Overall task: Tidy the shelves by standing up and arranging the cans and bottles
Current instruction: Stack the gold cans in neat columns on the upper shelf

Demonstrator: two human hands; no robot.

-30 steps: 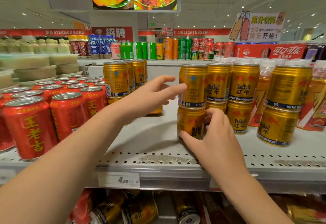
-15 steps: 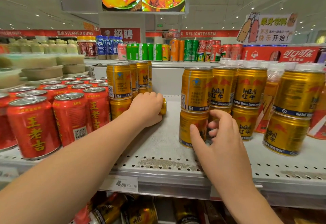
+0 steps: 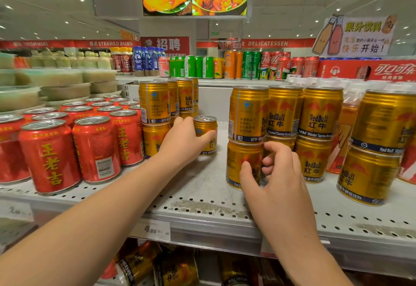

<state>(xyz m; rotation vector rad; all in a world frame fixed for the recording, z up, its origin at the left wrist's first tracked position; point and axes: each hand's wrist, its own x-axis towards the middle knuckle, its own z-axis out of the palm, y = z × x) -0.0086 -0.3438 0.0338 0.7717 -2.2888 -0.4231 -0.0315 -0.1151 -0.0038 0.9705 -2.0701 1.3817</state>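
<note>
left hand [image 3: 183, 144]: fingers wrapped round a single Red Bull can [image 3: 205, 126], thumb side hidden behind the hand
single Red Bull can: upright on the perforated shelf [image 3: 202, 195], in the gap between the two gold groups, just right of the left Red Bull stack [image 3: 154, 103], well apart from the right one
right hand [image 3: 279, 180]: clamped on the bottom front can [image 3: 240, 153]; thumb on its face, fingers curled in at its right side
bottom front can: upright, carries a second can on top; leftmost column of the right Red Bull block [image 3: 319, 114]
right Red Bull block: two-high columns side by side, touching; one more two-high column [image 3: 382, 123] nearer the shelf edge on the far right
orange bottles [image 3: 346, 123]: behind the block, partly hidden
red herbal-tea cans [image 3: 49, 155]: upright in rows at left, touching the left Red Bull stack
price tag [image 3: 153, 230]: on the shelf's front rail, print blurred
lower shelf: gold cans [image 3: 175, 270] lying on their sides
back shelf: mixed soda cans [image 3: 247, 65] upright, red Coca-Cola carton [image 3: 371, 70] to their right
</note>
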